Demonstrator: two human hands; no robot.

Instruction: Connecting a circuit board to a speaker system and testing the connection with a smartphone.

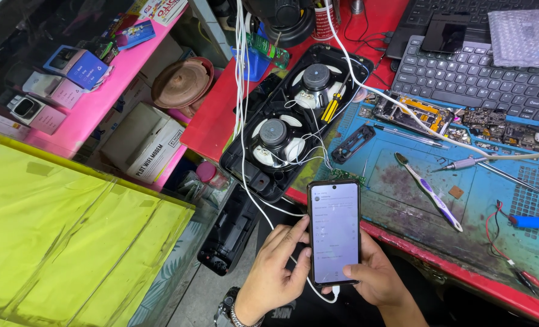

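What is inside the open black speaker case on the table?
Inside the speaker case are two round speakers, white wires and a yellow screwdriver. Whatever lies beneath the speakers is covered.

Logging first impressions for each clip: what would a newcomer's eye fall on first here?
First the smartphone with its lit screen, low in the middle, held upright by the left hand and the right hand, a white cable plugged into its bottom end. Just above it lies an opened black speaker housing showing two round drivers, on the red bench's edge. To the right, a toothbrush rests on the stained blue work mat.
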